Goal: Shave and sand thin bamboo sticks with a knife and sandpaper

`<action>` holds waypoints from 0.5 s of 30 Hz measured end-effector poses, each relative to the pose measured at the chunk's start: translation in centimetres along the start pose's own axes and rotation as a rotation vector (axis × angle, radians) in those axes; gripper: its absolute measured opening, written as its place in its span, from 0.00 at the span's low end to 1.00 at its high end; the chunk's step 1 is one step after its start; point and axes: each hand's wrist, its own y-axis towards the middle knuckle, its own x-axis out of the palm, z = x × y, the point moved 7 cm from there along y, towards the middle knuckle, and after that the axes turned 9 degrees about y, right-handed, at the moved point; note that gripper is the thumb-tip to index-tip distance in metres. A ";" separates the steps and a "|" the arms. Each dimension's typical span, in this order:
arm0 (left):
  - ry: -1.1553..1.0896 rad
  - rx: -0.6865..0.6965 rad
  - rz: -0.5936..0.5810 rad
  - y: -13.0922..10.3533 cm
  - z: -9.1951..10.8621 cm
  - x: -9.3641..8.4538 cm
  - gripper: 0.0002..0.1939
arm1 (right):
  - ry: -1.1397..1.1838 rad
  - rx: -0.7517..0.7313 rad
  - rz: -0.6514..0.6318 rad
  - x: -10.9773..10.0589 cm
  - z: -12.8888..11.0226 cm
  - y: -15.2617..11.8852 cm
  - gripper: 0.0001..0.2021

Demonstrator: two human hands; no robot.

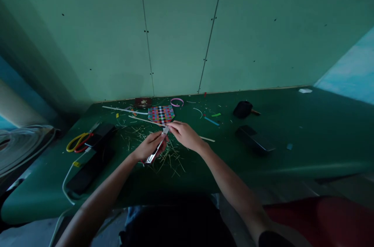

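My left hand [149, 145] is closed around a utility knife [154, 153], whose blade end points up and away toward my right fingers. My right hand [185, 134] pinches a thin pale strip [144, 119], which looks like wood or bamboo. One end of the strip reaches out to the left, and the other shows past the right side of my hand. The blade end meets or nearly meets the strip; exact contact is too small to tell. Thin shavings [172, 157] lie scattered beneath both hands. Just beyond them sits a small colourful woven piece [161, 113].
At left are scissors [78, 142] with yellow and red handles, dark devices [87, 173] with a white cable [64, 184], and coiled strips [23, 145]. Rightward lie a black pouch-like object [243, 109] and a dark phone-like object [255, 140]. A pink ring [177, 102] lies near the wall.
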 end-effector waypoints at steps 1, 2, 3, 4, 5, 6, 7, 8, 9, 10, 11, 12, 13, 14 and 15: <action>-0.018 -0.008 -0.005 0.0 0.0 0.1 0.23 | 0.005 0.004 -0.012 0.2 -0.1 -0.1 0.17; -0.037 -0.012 -0.002 -0.1 0.0 0.1 0.23 | 0.002 0.011 -0.024 0.4 -0.2 -0.2 0.16; -0.054 -0.010 0.007 -0.1 0.0 0.1 0.23 | -0.011 0.016 -0.035 0.5 -0.1 -0.2 0.16; -0.065 -0.003 0.018 -0.1 0.1 0.0 0.23 | -0.031 0.014 -0.044 0.6 -0.1 -0.3 0.16; -0.070 0.006 0.028 0.0 0.1 0.0 0.22 | -0.056 0.005 -0.047 0.7 0.0 -0.3 0.15; -0.072 0.013 0.034 0.0 0.1 0.0 0.22 | -0.085 -0.008 -0.045 0.8 0.0 -0.4 0.15; -0.074 0.019 0.045 0.1 0.0 0.1 0.22 | -0.117 -0.018 -0.037 0.9 0.1 -0.4 0.15; -0.075 0.024 0.057 0.2 -0.1 0.2 0.22 | -0.151 -0.024 -0.023 0.9 0.2 -0.5 0.16; -0.080 0.029 0.073 0.3 -0.2 0.2 0.21 | -0.189 -0.026 -0.006 1.0 0.3 -0.6 0.16; -0.089 0.032 0.090 0.3 -0.3 0.3 0.20 | -0.232 -0.025 0.013 1.1 0.4 -0.7 0.16; -0.099 0.033 0.104 0.4 -0.4 0.4 0.20 | -0.279 -0.025 0.032 1.1 0.5 -0.8 0.16; -0.111 0.035 0.116 0.5 -0.5 0.4 0.19 | -0.328 -0.028 0.046 1.3 0.6 -0.9 0.15; -0.121 0.035 0.124 0.5 -0.7 0.4 0.19 | -0.375 -0.035 0.057 1.4 0.6 -1.1 0.14; -0.128 0.035 0.128 0.5 -0.8 0.5 0.19 | -0.420 -0.045 0.066 1.5 0.6 -1.2 0.14; -0.132 0.034 0.131 0.5 -0.8 0.5 0.19 | -0.458 -0.055 0.074 1.6 0.6 -1.4 0.13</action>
